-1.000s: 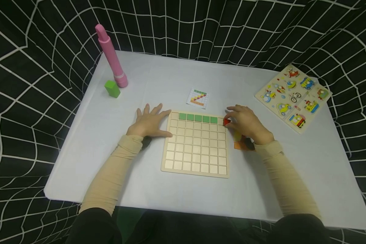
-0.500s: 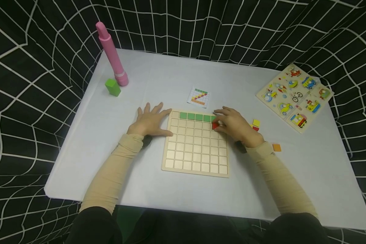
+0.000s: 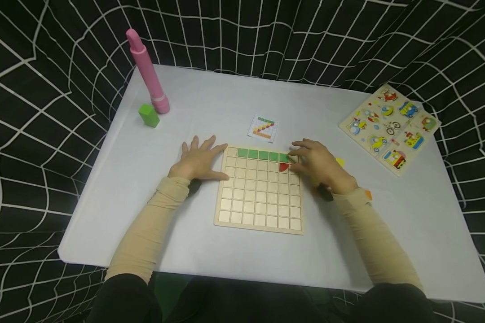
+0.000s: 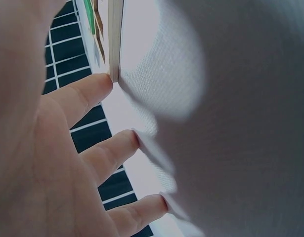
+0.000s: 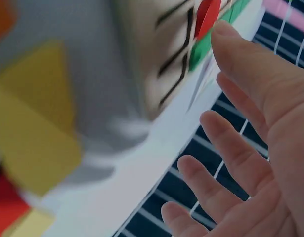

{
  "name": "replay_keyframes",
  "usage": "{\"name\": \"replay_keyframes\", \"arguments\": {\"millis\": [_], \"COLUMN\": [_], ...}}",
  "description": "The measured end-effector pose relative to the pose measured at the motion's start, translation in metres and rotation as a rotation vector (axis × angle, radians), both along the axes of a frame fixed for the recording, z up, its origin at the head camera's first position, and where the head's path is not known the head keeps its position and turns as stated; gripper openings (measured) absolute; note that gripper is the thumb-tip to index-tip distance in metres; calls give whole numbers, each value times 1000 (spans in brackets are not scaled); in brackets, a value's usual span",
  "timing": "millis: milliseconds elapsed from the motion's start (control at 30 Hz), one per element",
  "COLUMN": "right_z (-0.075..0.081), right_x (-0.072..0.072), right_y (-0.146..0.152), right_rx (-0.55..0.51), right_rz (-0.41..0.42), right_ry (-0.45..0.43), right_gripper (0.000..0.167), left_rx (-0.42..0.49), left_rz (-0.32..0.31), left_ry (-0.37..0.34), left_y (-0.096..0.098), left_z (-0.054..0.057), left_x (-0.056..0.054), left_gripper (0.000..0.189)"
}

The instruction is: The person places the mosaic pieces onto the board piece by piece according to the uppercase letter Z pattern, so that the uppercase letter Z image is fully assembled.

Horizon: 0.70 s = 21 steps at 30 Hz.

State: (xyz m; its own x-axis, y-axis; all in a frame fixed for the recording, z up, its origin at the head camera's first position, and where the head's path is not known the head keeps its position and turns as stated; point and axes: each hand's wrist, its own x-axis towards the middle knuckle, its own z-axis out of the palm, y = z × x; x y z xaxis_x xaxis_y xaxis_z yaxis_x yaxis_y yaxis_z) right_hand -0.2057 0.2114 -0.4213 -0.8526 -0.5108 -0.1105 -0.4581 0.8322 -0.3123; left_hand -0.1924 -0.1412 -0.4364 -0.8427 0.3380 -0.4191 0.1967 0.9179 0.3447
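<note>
A wooden grid board (image 3: 260, 197) lies flat on the table. Along its far row sits a line of green square tiles (image 3: 263, 154). Below the rightmost one is a red tile with a rounded edge (image 3: 284, 167). My left hand (image 3: 197, 162) lies spread at the board's left side; in the left wrist view one fingertip touches the board's edge. Over the board's right edge hovers my right hand (image 3: 319, 162), holding nothing, thumb and fingers parted beside the red tile. Yellow tiles (image 5: 43, 118) and a red piece (image 5: 7, 202) lie near it, partly hidden by the hand in the head view.
Beyond the board lies a small pattern card (image 3: 263, 128). A picture puzzle board (image 3: 390, 128) is at the back right. A pink pen-shaped object (image 3: 148, 74) and a green block (image 3: 149, 115) stand at the back left. An orange tile (image 3: 368, 195) shows by the right sleeve.
My right hand carried the red tile leftward onto the board, let it go below the last green tile, and drew back slightly right. The left hand stayed put.
</note>
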Motion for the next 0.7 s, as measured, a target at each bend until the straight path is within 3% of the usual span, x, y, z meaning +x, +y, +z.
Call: {"name": "replay_keyframes", "arguments": {"millis": [267,400,700], "right_z": [3,3,-2], "right_x": [-4,-4,0], "right_y": [46,74,109], "right_rx": [89,85,88], "right_rz": [-173,-235,-298], "right_ry": [-11,-25,-70], "right_gripper": [43,41,38], "left_rx": [-1,2,-7], "left_rz": [-5,-5,-4], "left_ry": [-1,1,17], "left_y": [1,3,2], "left_z": [0,0,-1], "left_x": [1,1,2], "left_gripper": [103,103,104]}}
